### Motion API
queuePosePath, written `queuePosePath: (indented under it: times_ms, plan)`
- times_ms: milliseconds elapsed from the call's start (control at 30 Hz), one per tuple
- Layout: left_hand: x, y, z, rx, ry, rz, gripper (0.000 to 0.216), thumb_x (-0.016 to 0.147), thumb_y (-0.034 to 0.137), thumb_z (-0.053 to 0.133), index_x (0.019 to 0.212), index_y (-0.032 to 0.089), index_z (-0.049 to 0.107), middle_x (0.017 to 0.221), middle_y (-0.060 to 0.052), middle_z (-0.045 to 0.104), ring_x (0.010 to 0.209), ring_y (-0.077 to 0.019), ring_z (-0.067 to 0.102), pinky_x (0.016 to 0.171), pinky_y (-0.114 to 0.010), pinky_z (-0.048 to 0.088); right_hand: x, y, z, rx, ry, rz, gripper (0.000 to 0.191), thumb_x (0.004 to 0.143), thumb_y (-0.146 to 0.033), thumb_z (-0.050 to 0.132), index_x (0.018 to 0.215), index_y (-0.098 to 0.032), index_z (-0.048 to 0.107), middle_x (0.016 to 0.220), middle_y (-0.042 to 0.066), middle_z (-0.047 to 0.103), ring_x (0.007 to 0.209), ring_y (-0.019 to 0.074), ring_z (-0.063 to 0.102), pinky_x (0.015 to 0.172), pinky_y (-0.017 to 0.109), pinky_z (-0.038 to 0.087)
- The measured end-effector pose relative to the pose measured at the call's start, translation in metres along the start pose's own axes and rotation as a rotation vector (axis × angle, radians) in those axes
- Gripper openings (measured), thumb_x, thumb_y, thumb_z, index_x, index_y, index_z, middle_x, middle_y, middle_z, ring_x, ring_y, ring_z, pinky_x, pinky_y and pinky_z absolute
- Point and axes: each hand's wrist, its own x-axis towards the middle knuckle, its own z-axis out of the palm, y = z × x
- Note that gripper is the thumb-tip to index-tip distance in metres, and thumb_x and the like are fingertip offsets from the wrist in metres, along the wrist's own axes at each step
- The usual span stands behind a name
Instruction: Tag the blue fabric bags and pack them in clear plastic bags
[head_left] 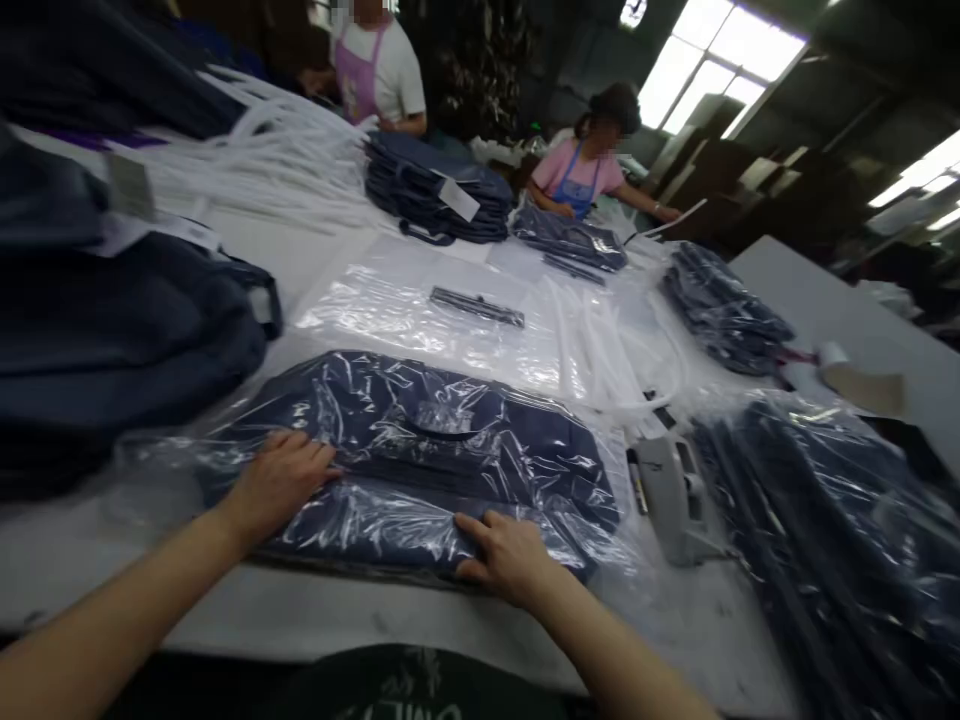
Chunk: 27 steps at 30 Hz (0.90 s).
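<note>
Left hand [289,478], palm down with fingers together, on the near left part of a navy fabric bag [420,465] in a clear plastic sleeve [409,505]; whether it pinches the film cannot be told. Right hand [504,555], not clenched, index finger and thumb apart, touches the sleeve along the bag's near edge. The bag lies flat beneath and between the two hands, its carrying handle [442,432] just beyond them. Left of the left hand sits a heap of unwrapped navy bags [120,340]. Right of the right hand stand a grey tool [673,495], type unclear, and, farther right, plastic-wrapped navy goods [847,520]. Well beyond both hands, past clear plastic sheeting [390,290], two co-workers in aprons are at the table [300,632].
</note>
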Motion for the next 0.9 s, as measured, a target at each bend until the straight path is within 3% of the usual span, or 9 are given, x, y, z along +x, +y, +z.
queuePosePath:
  times_ms: [100, 167, 300, 400, 533, 667, 733, 800, 900]
  plan:
    - [-0.004, -0.022, -0.021, 0.074, 0.069, -0.068, 0.021, 0.09, 0.035, 0.057, 0.079, 0.018, 0.062, 0.075, -0.007, 0.06, 0.082, -0.0283, 0.054, 0.083, -0.045, 0.037, 0.006, 0.003, 0.007, 0.014, 0.008, 0.006, 0.057, 0.086, -0.054, 0.055, 0.138, -0.033, 0.045, 0.106, 0.008, 0.064, 0.095, 0.0292, 0.066, 0.072, 0.036, 0.049]
    - [-0.009, -0.027, -0.037, 0.086, 0.196, -0.146, 0.019, 0.089, 0.034, 0.059, 0.083, 0.017, 0.063, 0.083, -0.008, 0.063, 0.087, -0.0281, 0.055, 0.085, -0.045, 0.039, 0.006, 0.006, 0.004, 0.018, -0.003, 0.007, 0.055, 0.086, -0.05, 0.056, 0.138, -0.033, 0.045, 0.106, 0.008, 0.064, 0.095, 0.0295, 0.066, 0.073, 0.037, 0.049]
    - [-0.029, -0.006, -0.063, 0.022, 0.441, -0.107, 0.013, 0.089, 0.023, 0.059, 0.095, 0.015, 0.066, 0.102, -0.01, 0.066, 0.1, -0.0246, 0.057, 0.096, -0.041, 0.042, 0.004, 0.007, 0.002, 0.028, -0.026, 0.013, 0.055, 0.086, -0.045, 0.056, 0.139, -0.033, 0.044, 0.106, 0.008, 0.064, 0.096, 0.0292, 0.065, 0.074, 0.036, 0.049]
    - [-0.059, 0.015, -0.052, -0.014, 0.244, 0.005, 0.032, 0.094, 0.032, 0.052, 0.12, 0.016, 0.062, 0.123, -0.01, 0.062, 0.119, -0.0244, 0.051, 0.107, -0.04, 0.033, 0.004, 0.008, 0.005, 0.028, -0.029, 0.016, 0.055, 0.087, -0.043, 0.055, 0.139, -0.033, 0.044, 0.106, 0.008, 0.063, 0.097, 0.0288, 0.065, 0.074, 0.035, 0.048]
    - [-0.095, 0.018, -0.011, 0.02, -0.028, -0.146, 0.059, 0.088, 0.062, 0.045, 0.139, 0.033, 0.046, 0.148, -0.009, 0.039, 0.136, -0.0334, 0.035, 0.109, -0.049, 0.027, 0.008, 0.005, 0.007, 0.034, -0.029, 0.029, 0.053, 0.087, -0.043, 0.053, 0.138, -0.034, 0.046, 0.105, 0.009, 0.064, 0.096, 0.0287, 0.065, 0.073, 0.035, 0.048]
    - [-0.101, 0.011, 0.004, -0.016, -0.16, -0.213, 0.064, 0.086, 0.066, 0.047, 0.143, 0.04, 0.035, 0.155, -0.009, 0.024, 0.139, -0.0349, 0.029, 0.11, -0.052, 0.026, 0.001, 0.009, 0.005, 0.177, 0.017, -0.017, 0.05, 0.085, -0.04, 0.054, 0.134, -0.034, 0.052, 0.104, 0.008, 0.066, 0.094, 0.0272, 0.065, 0.076, 0.036, 0.05]
    - [-0.1, 0.009, 0.002, -0.017, -0.184, -0.211, 0.065, 0.084, 0.068, 0.047, 0.142, 0.04, 0.036, 0.155, -0.01, 0.025, 0.139, -0.0352, 0.029, 0.11, -0.052, 0.028, -0.015, 0.028, 0.003, 0.374, 0.137, -0.058, 0.044, 0.085, -0.042, 0.052, 0.128, -0.033, 0.057, 0.096, 0.006, 0.067, 0.085, 0.0236, 0.065, 0.074, 0.034, 0.051]
    - [-0.105, 0.009, -0.004, -0.002, -0.207, -0.205, 0.067, 0.082, 0.069, 0.05, 0.142, 0.04, 0.038, 0.154, -0.011, 0.026, 0.139, -0.0358, 0.03, 0.109, -0.052, 0.03, -0.038, 0.066, 0.003, 0.573, 0.385, 0.005, 0.04, 0.083, -0.048, 0.055, 0.118, -0.031, 0.064, 0.083, 0.005, 0.066, 0.073, 0.0209, 0.063, 0.068, 0.032, 0.05]
    - [-0.114, 0.009, -0.01, 0.004, -0.176, -0.197, 0.062, 0.085, 0.06, 0.054, 0.141, 0.037, 0.042, 0.154, -0.012, 0.026, 0.139, -0.0365, 0.029, 0.109, -0.054, 0.03, -0.084, 0.141, 0.007, 0.761, 0.875, 0.39, 0.044, 0.071, -0.053, 0.066, 0.103, -0.024, 0.068, 0.074, 0.003, 0.061, 0.064, 0.0185, 0.057, 0.064, 0.031, 0.047]
